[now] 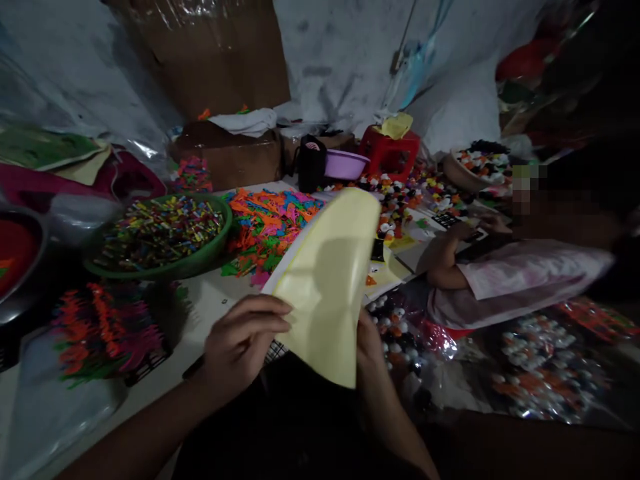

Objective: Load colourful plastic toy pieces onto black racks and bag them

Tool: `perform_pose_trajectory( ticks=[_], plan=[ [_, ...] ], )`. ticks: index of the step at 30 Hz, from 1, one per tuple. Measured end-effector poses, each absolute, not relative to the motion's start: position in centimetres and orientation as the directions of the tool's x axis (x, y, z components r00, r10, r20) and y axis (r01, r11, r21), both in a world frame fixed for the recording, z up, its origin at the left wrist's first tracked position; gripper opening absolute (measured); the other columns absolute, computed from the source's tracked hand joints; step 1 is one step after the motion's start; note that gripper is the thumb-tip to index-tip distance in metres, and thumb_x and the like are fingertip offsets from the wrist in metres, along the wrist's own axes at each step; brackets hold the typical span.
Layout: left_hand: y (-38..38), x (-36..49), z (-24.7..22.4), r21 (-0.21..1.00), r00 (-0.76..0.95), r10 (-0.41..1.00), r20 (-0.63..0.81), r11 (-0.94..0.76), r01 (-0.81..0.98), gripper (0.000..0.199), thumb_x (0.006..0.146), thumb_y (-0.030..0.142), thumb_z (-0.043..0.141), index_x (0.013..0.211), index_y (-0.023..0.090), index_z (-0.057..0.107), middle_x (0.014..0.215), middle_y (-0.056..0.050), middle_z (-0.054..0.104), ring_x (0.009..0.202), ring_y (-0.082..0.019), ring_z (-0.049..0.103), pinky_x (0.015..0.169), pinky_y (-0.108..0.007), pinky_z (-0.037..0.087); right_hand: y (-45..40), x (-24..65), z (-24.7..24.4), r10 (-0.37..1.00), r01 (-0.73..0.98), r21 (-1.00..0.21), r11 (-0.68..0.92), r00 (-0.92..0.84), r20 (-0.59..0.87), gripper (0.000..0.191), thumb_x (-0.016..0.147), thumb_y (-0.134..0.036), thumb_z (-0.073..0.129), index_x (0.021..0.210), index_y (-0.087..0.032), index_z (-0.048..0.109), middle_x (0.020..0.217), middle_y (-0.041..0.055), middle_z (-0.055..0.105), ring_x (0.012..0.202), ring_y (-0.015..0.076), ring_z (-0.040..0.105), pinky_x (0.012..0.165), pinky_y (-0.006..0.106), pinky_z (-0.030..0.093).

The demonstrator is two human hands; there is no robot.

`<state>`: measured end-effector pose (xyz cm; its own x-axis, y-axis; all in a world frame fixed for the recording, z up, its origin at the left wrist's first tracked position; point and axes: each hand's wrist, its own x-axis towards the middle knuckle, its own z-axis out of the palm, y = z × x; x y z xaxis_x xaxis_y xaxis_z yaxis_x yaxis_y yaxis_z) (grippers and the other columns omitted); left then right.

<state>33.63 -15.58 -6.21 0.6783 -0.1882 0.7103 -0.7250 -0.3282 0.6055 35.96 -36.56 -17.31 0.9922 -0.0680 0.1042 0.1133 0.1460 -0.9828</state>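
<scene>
A glossy pale yellow sheet of paper stands curved and raised in front of me, with a white layer or underside showing along its left edge. My left hand pinches that sheet at its lower left edge, thumb and fingers closed on it. At the lower right edge, my right hand grips the sheet from behind, and most of its fingers are hidden. Under the sheet, a bit of black grid tray shows close to my left hand. Beyond lies a pile of orange, green and blue plastic pieces.
A green basin of small multicoloured pieces stands to the left. Nearer is a black crate with colourful plastic pieces. A co-worker sits at the right, arms over the table. A purple basin and red stool stand behind.
</scene>
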Motion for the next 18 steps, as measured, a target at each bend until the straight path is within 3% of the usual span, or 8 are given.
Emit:
perform_pose_trajectory(
  ticks=[2,4,7,10,13,15,18],
  plan=[
    [-16.2,33.8,-9.8,0.783,0.864,-0.1,0.494,-0.38,-0.492,0.019,0.079,0.015,0.05,0.093,0.025,0.058,0.101,-0.002,0.06,0.088,-0.013,0.059,0.074,-0.027,0.051,-40.0,36.1,-17.4,-0.243,0.072,-0.968,0.241,0.97,0.012,0.05,0.074,-0.046,0.054,0.116,-0.019,0.046,0.1,0.0072,0.065,0.078,0.0199,0.063,0.067,0.033,0.051],
    [-16.7,33.7,-13.4,0.922,0.991,-0.071,0.117,-0.364,-0.134,0.051,0.077,0.021,0.053,0.124,0.025,0.035,0.127,-0.009,0.046,0.086,-0.013,0.059,0.072,-0.028,0.053,-43.2,36.0,-17.7,-0.339,0.009,-0.968,0.249,0.937,-0.078,0.057,0.065,-0.038,0.065,0.115,-0.02,0.046,0.097,0.0071,0.066,0.071,0.0189,0.064,0.062,0.031,0.052],
    [-17.6,34.3,-17.4,0.943,0.954,-0.164,-0.252,-0.264,0.204,0.072,0.077,0.022,0.053,0.135,0.025,0.011,0.138,-0.016,0.029,0.081,-0.012,0.061,0.07,-0.029,0.053,-47.0,35.3,-18.4,-0.385,-0.095,-0.986,0.14,0.912,-0.142,0.051,0.059,-0.035,0.07,0.104,-0.018,0.054,0.088,0.0061,0.067,0.064,0.0163,0.062,0.056,0.026,0.05],
    [-19.6,35.5,-19.5,0.914,0.842,-0.364,-0.398,-0.233,0.331,0.069,0.076,0.021,0.054,0.133,0.024,0.016,0.132,-0.016,0.038,0.073,-0.01,0.062,0.066,-0.03,0.053,-49.7,34.1,-19.2,-0.438,-0.172,-0.984,0.046,0.882,-0.175,0.043,0.053,-0.034,0.074,0.088,-0.016,0.058,0.081,0.0052,0.067,0.06,0.0149,0.061,0.053,0.023,0.049],
    [-22.6,37.1,-20.2,0.894,0.798,-0.453,-0.398,-0.387,0.226,0.067,0.075,0.023,0.059,0.132,0.02,0.024,0.118,-0.013,0.051,0.072,-0.011,0.062,0.069,-0.03,0.052,-52.1,32.7,-19.8,-0.434,-0.253,-0.966,0.052,0.866,-0.25,0.044,0.053,-0.034,0.074,0.09,-0.017,0.057,0.077,0.0047,0.067,0.059,0.0162,0.061,0.053,0.025,0.05],
    [-24.6,38.5,-20.1,0.826,0.827,-0.471,-0.306,-0.564,-0.016,0.059,0.074,0.023,0.059,0.127,0.018,0.035,0.113,-0.009,0.056,0.083,-0.014,0.061,0.078,-0.03,0.049,-53.8,31.7,-20.2,-0.429,-0.306,-0.951,0.053,0.853,-0.298,0.044,0.052,-0.033,0.075,0.09,-0.017,0.058,0.076,0.0046,0.068,0.058,0.0174,0.062,0.053,0.027,0.051],
    [-27.8,41.3,-19.4,0.498,0.79,-0.605,-0.105,-0.719,-0.485,0.027,0.082,0.02,0.048,0.107,0.016,0.055,0.106,-0.007,0.06,0.1,-0.016,0.054,0.089,-0.03,0.043,-56.1,30.1,-20.6,-0.48,-0.401,-0.914,0.058,0.792,-0.378,0.04,0.051,-0.031,0.075,0.085,-0.018,0.061,0.072,0.0052,0.068,0.053,0.0189,0.062,0.049,0.028,0.05]
  ],
)
